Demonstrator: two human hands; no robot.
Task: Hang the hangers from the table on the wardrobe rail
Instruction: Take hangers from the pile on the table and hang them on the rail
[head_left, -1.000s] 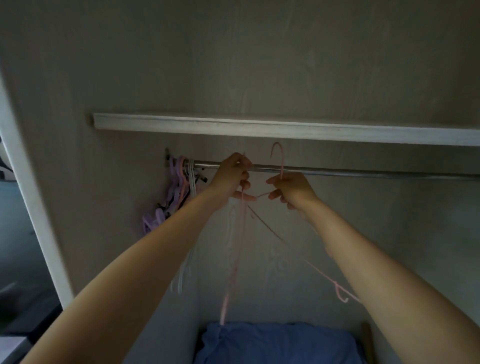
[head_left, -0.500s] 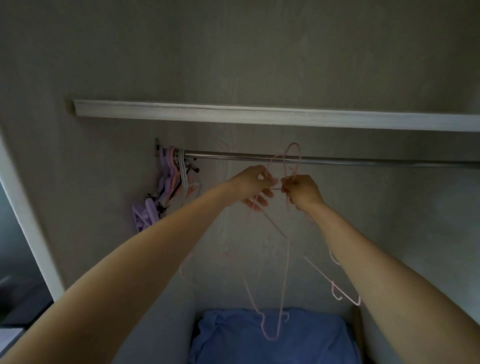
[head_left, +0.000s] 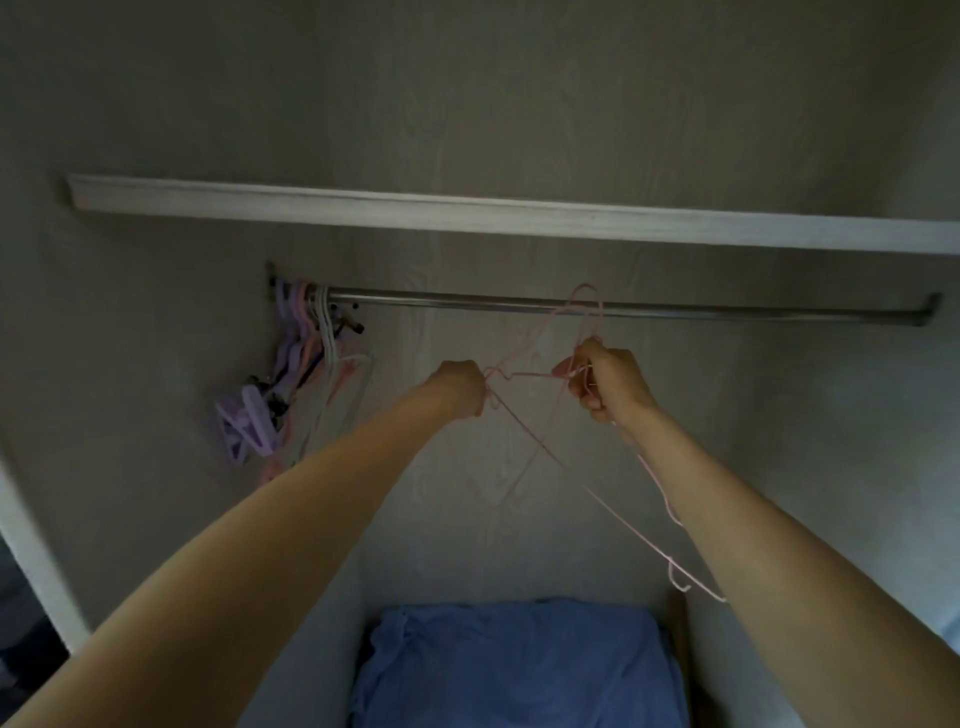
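Note:
Both arms reach up into the wardrobe, just below the metal rail. My left hand grips a thin pink hanger near its shoulder. My right hand grips the necks of thin pink hangers whose hooks rise to the rail's height; whether a hook is over the rail I cannot tell. The pink hangers cross between my hands and trail down to the right. A bunch of purple, pink and white hangers hangs at the rail's left end.
A white shelf edge runs just above the rail. Blue fabric lies on the wardrobe floor below my arms. The white door frame stands at the left. The rail between the hung bunch and my hands is bare.
My hands have drawn apart: the left has dropped down and to the left, the right has shifted right. The pink hangers, earlier held together, now spread crossed between them.

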